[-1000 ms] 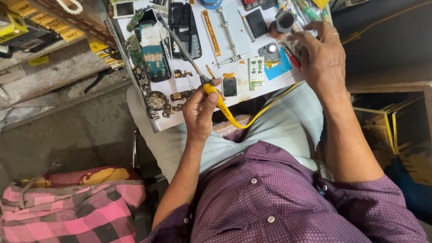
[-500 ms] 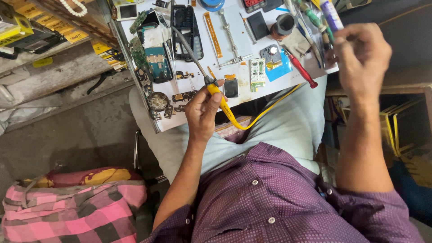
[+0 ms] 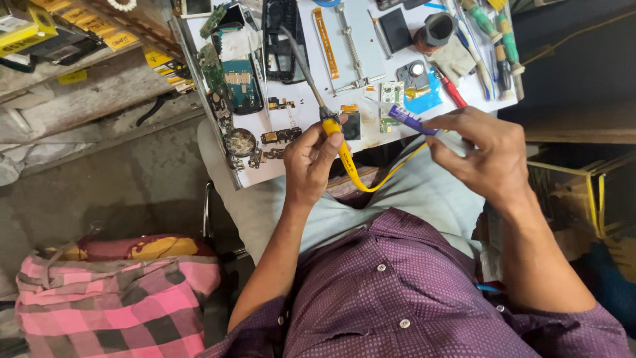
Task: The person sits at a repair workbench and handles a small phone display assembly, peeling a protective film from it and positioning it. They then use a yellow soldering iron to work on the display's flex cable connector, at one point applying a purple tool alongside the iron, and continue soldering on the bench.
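Your left hand (image 3: pixel 311 159) is clenched round the yellow grip of the soldering iron (image 3: pixel 334 136), low on the counter (image 3: pixel 305 116) at about 6 o'clock of the spread of parts. The shaft runs up toward 11 o'clock and its tip lies over the black phone frame (image 3: pixel 281 40). Keep that grip close to the metal end so the tip stays steady, and let the yellow cord (image 3: pixel 387 176) hang slack across your lap so it does not tug the iron. Rest the heel of the hand on the counter edge before you touch any board.

The green circuit board (image 3: pixel 238 79) sits at 10 o'clock of the iron hand, well apart from the tip.

Your right hand (image 3: pixel 487 156) is grasping a purple tube (image 3: pixel 411 120) by pinched fingers, its nose pointing toward 10 o'clock at the small parts by the blue tape (image 3: pixel 424 99). Bring it in low and slow; I judge a small dab is enough.

Half a second ago this right hand was raised at 2 o'clock beyond the counter corner; now it has come down and inward, near the iron. The left hand has hardly moved.
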